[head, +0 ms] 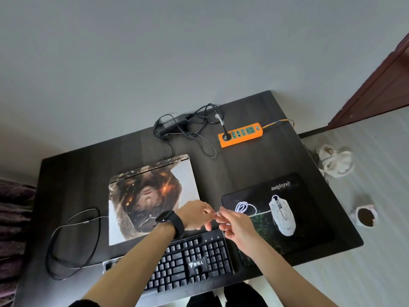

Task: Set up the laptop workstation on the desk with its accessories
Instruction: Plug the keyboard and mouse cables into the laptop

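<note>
A closed laptop (152, 196) with a picture on its lid lies on the dark desk (73, 180). In front of it sits a black keyboard (190, 264), whose dark cable (73, 235) loops to the left. A white mouse (282, 216) rests on a black mouse pad (298, 218), its white cable (243, 207) partly coiled. My left hand (195, 214), with a black watch on the wrist, and my right hand (235, 224) meet at the laptop's right edge. Both pinch the free end of the mouse cable between their fingertips.
At the back of the desk lie a black power adapter (174, 124) with tangled leads and an orange power strip (241, 134) with one plug in it. On the floor to the right are white slippers (336, 162) and a small cup (365, 216).
</note>
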### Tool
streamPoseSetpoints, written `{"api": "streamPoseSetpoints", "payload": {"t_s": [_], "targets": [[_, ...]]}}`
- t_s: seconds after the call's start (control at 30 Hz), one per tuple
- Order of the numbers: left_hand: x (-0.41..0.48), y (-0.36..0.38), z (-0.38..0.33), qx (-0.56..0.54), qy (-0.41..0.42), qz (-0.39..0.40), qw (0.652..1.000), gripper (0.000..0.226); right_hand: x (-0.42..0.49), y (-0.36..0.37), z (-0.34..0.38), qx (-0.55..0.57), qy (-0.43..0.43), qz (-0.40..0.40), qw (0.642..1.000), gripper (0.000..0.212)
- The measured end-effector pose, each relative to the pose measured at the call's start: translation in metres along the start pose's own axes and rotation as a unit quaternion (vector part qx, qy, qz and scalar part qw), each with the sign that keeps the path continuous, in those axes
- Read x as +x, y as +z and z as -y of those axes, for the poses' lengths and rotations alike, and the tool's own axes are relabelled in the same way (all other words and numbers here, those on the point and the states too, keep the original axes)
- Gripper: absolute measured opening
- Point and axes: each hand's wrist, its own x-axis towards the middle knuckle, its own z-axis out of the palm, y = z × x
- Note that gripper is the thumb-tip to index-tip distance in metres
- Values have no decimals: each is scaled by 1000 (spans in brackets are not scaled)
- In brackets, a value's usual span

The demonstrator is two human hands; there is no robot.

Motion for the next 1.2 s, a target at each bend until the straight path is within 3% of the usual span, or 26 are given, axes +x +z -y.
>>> {"api": "streamPoseSetpoints", "payload": {"t_s": [0.07,0.13,0.3,0.4,0.53,0.67,0.73,0.83,0.93,1.03,1.2], "targets": [[0,4,9,-26,-8,-33,999,29,9,4,2,63,-29,-34,997,14],[0,4,23,-42,-21,-53,998,32,20,2,9,119,-48,-66,990,21],[6,4,39,-98,-40,-95,990,25,29,-1,25,148,-62,-81,984,18],[18,11,39,-146,-31,-125,981,15,34,2,19,107,-38,-17,993,6],[43,24,42,-196,-49,-123,972,18,55,6,-6,39,-20,57,997,9],[62,34,54,-166,-71,-154,971,17,78,9,-15,47,-26,42,998,12],[70,39,69,-114,-72,-260,956,21,93,9,-13,55,-42,15,997,9],[84,41,94,23,-59,-435,898,51,115,9,-8,37,-102,-15,994,9],[99,44,107,66,-143,-432,888,71,133,12,2,-3,-158,-27,987,11],[115,58,115,70,-184,-411,890,70,154,17,11,-31,-193,-53,979,5],[131,74,115,56,-214,-440,871,65,175,23,12,-65,-206,-48,975,5]]}}
